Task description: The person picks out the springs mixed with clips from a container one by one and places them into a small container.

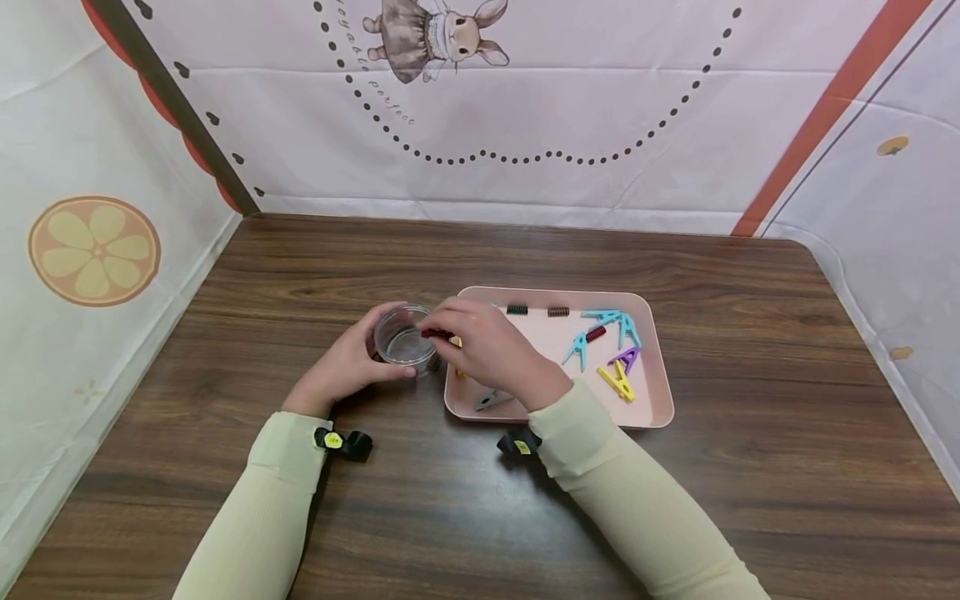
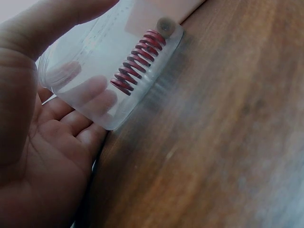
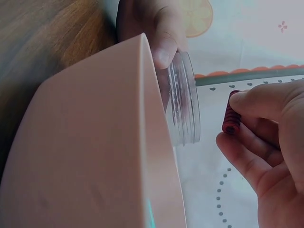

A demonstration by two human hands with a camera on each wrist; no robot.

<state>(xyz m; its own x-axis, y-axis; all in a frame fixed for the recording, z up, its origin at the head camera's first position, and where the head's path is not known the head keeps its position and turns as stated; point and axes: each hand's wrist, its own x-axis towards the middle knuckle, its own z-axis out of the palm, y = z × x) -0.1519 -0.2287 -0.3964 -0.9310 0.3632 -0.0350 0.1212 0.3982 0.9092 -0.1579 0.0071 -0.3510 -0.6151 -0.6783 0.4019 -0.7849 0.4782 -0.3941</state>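
Observation:
My left hand [image 1: 348,358] grips a clear plastic jar [image 1: 386,333] on the table, thumb and fingers round its wall. Through that wall, the left wrist view shows a red spring [image 2: 137,61] that appears to lie low in the jar, beside a small round brownish end [image 2: 166,27] of unclear kind. Just right of the jar's open mouth, my right hand [image 1: 491,346] pinches a dark red spring [image 3: 232,113] between thumb and fingers. Beneath the right hand is a pink tray [image 1: 660,392], partly covered by it.
In the tray lie a dark green spring [image 1: 517,310], a brown spring [image 1: 558,312], another red spring [image 1: 596,333], several light blue clips [image 1: 577,348], a purple clip [image 1: 627,358], a yellow clip [image 1: 618,383] and a greyish clip [image 1: 491,400]. Printed cloth [image 1: 562,108] hangs behind the table.

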